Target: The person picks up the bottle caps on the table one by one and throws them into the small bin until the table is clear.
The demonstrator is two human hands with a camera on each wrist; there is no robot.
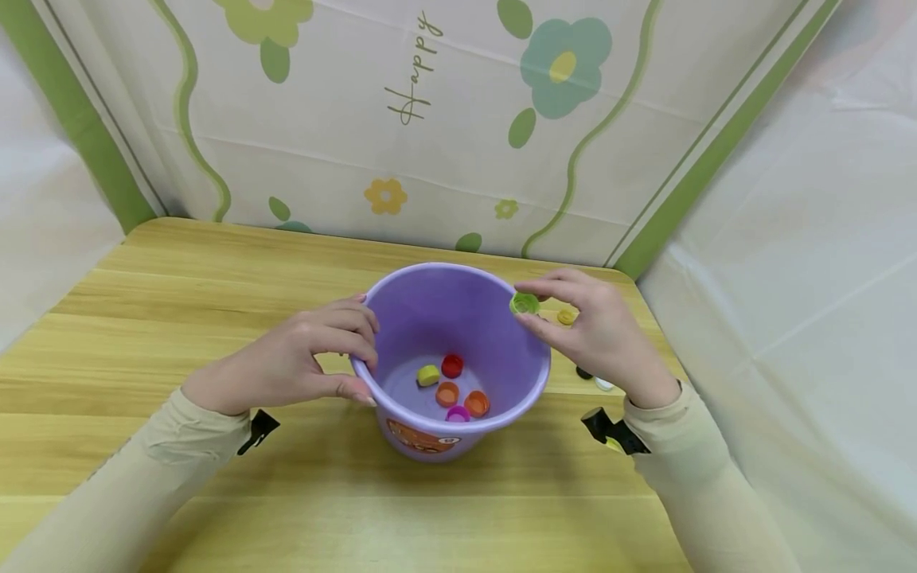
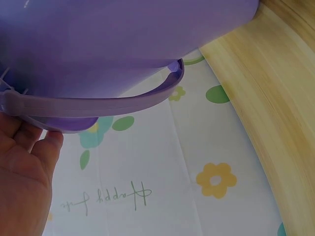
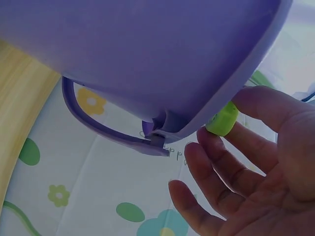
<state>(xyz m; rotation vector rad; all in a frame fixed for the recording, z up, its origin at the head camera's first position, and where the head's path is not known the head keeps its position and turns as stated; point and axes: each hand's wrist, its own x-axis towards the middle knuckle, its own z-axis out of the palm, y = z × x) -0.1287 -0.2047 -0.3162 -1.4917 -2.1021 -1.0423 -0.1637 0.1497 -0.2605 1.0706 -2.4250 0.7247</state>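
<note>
A purple bucket (image 1: 458, 278) stands on the wooden table, its handle (image 2: 123, 105) hanging on the far side. My left hand (image 1: 315, 350) grips the bucket's left rim, thumb outside near the front and fingers over the edge. At the right rim, my right hand (image 1: 591, 326) pinches a light green bottle cap (image 1: 525, 303) between thumb and fingertips. In the right wrist view the green cap (image 3: 223, 119) overlaps the rim, with the other fingers spread below. Inside the bucket lie a red cap (image 1: 452, 366), a yellow cap (image 1: 427, 376), orange caps (image 1: 447, 394) and a magenta cap (image 1: 458, 414).
Right of the bucket, partly behind my right hand, lie a yellow cap (image 1: 565, 317), a black cap (image 1: 583, 372) and a white cap (image 1: 604, 384). A flowered cloth (image 1: 458, 159) hangs behind the table (image 1: 344, 525). White sheeting (image 1: 788, 278) borders the right side.
</note>
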